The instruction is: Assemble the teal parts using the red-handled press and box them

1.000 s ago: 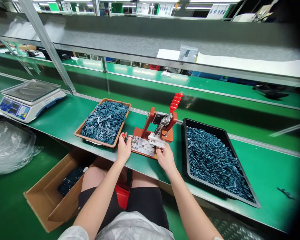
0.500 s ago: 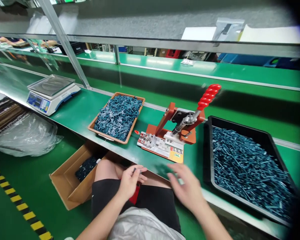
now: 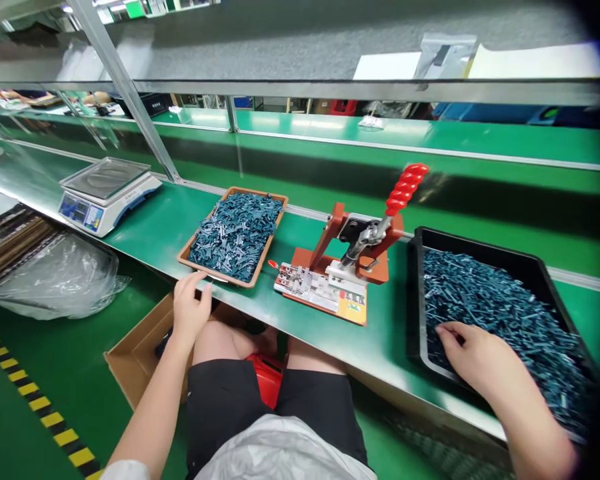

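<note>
My left hand [image 3: 192, 308] is at the bench's front edge, beside the near rim of the brown tray [image 3: 182, 256]. Its thumb stands apart from the fingers, and nothing shows in it. Small flat dark-teal plastic pieces [image 3: 235, 233] fill this tray. Over on the right, my right hand [image 3: 480, 357] reaches into the black tray [image 3: 485, 241], thumb and forefinger brought together at the heap of thin dark-blue parts [image 3: 500, 300]. What lies between those fingertips is too small to make out. Between the trays stands a toggle-clamp fixture [image 3: 350, 253], its red handle [image 3: 407, 189] raised.
A weighing scale [image 3: 107, 193] stands on the green bench [image 3: 145, 233] at left. Below the bench edge is an open cardboard box [image 3: 135, 363]. A grey shelf [image 3: 260, 50] runs overhead, with a metal post [image 3: 130, 93] at left. Clear plastic sheeting [image 3: 65, 277] lies at far left.
My hands have parted from above my lap. The left went left to the brown tray's front; the right went right into the black tray, its fingers closing together. The view shifted slightly.
</note>
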The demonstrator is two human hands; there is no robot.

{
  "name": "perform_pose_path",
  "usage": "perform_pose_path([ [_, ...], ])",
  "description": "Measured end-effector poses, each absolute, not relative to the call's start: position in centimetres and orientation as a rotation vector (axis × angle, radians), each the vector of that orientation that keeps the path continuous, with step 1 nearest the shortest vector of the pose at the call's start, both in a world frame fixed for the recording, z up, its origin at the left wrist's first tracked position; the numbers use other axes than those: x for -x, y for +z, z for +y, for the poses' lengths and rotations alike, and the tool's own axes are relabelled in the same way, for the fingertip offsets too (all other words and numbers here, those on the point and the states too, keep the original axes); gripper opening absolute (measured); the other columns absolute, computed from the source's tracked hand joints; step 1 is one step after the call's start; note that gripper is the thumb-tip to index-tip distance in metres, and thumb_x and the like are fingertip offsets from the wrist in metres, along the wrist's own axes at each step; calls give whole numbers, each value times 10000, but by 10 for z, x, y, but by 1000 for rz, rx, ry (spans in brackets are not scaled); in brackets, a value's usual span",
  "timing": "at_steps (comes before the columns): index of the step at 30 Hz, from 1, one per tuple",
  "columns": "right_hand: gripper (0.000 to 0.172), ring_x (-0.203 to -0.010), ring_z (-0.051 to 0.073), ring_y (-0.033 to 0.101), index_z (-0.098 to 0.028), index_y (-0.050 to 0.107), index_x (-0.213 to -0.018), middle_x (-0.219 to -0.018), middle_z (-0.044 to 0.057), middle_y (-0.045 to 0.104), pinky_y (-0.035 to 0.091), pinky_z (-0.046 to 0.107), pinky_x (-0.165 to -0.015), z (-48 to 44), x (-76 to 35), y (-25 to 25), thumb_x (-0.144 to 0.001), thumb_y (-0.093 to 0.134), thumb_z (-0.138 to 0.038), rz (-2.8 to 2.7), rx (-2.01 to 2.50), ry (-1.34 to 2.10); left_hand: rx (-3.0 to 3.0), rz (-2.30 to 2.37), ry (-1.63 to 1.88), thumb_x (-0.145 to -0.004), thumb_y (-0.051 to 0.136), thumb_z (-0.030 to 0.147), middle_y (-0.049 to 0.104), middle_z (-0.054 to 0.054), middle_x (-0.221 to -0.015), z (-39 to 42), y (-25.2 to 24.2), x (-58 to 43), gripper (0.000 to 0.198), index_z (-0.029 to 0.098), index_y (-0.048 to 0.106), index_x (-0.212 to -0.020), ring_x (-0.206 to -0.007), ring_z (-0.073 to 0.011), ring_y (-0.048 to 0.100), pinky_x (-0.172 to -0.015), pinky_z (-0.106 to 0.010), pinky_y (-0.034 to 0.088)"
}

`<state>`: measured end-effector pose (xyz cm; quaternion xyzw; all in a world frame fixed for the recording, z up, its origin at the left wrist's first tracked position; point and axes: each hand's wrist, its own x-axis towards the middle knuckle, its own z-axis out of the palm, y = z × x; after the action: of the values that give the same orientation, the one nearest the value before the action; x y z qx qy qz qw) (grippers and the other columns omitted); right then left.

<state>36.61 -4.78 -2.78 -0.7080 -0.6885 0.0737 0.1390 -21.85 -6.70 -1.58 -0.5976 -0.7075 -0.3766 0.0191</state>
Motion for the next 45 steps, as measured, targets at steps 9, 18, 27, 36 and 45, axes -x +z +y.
perform_pose_path([
  [9,324,-904,314,736,-228,778,-846,-926,111,786,557,431,-874,-57,-358,-10,-885,488,-367,-2017,1970,321,2351,-2238,-511,-860,592,275,682,-129,-1186,37,11,168,403,163,706,-1230,-1141,-288,659,-1110,-404,498],
  [18,183,-975,281,705,-224,811,-946,-1003,91,756,543,402,-926,-59,-348,-1,-855,652,-242,-1933,1943,469,2271,-2201,-546,-895,440,310,716,-150,-1135,35,6,175,394,174,760,-1080,-1155,-341,660,-1045,-478,540],
  [27,287,-811,261,711,-207,784,-909,-941,101,780,573,411,-785,-61,-353,0,-833,656,-453,-1358,1829,632,2167,-2190,-727,-915,437,374,722,-164,-1135,30,6,170,364,174,732,-988,-1099,-375,653,-1026,-538,515],
  [36,406,-685,184,644,-194,716,-1067,-812,56,728,525,296,-597,-62,-299,18,-785,771,-482,-1142,1451,795,2073,-2127,-1185,-900,470,343,673,-96,-995,27,4,173,340,221,713,-1104,-900,-264,640,-915,-421,525],
  [45,242,-683,175,571,-227,623,-803,-751,20,615,497,286,-612,-73,-203,-11,-908,665,-441,-1425,1239,809,2206,-2238,-2060,-813,659,378,698,-54,-1009,-13,31,115,387,192,648,-1153,-815,-175,712,-785,-322,613],
])
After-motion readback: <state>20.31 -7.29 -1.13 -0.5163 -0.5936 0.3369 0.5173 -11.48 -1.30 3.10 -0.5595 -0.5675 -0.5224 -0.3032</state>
